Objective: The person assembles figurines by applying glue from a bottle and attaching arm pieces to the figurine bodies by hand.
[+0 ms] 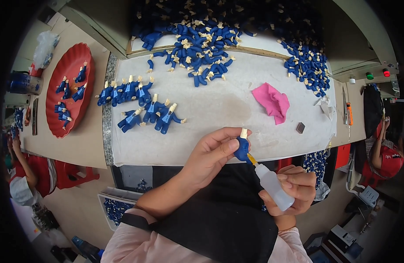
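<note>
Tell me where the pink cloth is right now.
The pink cloth lies on the white worktop, right of centre in the head view, below the blue parts pile and up-left of a small dark block.

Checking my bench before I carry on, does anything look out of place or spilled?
Nothing looks spilled or broken. The crumpled pink cloth lies loose on the white work mat, and a small dark block sits alone near it. The blue figures lie in rough heaps.

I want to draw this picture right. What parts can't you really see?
- Blue figure body, head view: mostly covered by the left hand fingers.
- Glue bottle base: hidden in the right hand.
- Far pile of blue parts: dark and blurred at the top edge.
- Figures on the red tray: too small for details.
</note>
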The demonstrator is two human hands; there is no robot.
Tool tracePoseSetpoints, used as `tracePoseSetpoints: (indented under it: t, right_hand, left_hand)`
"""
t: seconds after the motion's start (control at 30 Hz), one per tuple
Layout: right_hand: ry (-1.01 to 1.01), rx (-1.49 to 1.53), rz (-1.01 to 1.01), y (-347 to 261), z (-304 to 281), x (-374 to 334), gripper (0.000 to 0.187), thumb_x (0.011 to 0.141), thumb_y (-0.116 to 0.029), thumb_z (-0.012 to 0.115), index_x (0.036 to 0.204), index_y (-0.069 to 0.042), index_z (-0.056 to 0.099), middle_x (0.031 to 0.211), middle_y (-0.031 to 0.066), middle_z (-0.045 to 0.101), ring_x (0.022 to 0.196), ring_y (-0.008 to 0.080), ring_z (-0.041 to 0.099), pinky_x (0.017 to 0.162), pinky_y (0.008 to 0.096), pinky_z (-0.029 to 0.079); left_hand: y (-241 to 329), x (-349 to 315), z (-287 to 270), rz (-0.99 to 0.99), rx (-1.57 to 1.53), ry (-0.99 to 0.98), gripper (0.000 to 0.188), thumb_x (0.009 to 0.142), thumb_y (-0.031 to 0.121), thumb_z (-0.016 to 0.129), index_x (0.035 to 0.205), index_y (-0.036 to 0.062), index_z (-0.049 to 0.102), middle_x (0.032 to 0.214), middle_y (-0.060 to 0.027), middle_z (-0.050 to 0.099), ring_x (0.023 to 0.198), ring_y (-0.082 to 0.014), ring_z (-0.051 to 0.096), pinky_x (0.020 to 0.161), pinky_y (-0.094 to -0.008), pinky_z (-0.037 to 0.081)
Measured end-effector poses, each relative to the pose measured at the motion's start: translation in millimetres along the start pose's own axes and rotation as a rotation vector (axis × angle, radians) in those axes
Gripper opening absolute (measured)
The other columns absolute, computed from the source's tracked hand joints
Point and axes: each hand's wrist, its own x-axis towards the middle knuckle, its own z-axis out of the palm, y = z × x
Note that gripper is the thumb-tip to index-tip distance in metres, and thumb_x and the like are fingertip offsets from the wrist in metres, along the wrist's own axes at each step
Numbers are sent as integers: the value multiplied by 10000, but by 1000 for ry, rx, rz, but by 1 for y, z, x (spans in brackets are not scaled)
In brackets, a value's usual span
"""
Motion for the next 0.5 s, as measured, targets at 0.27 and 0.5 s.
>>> tracePoseSetpoints:
  t: [0.27,0.5]
  right_hand:
    - [216,74,90,8,-11,1,416,630,-165,747,848,-58,410,825,98,458,596,158,492,552,276,465]
    - [120,71,542,71,-58,47,229,682,57,563,877,9,453,932,90,457,819,200,549,687,288,475]
  left_hand:
    - [3,1,1,-29,-80,-8,317,845,153,492,1119,-5,467,928,-97,538,883,-186,528,793,-301,419]
    - [5,0,-4,-80,-236,-20,343,850,148,486,1148,-18,447,938,-104,547,899,-209,539,809,-337,433]
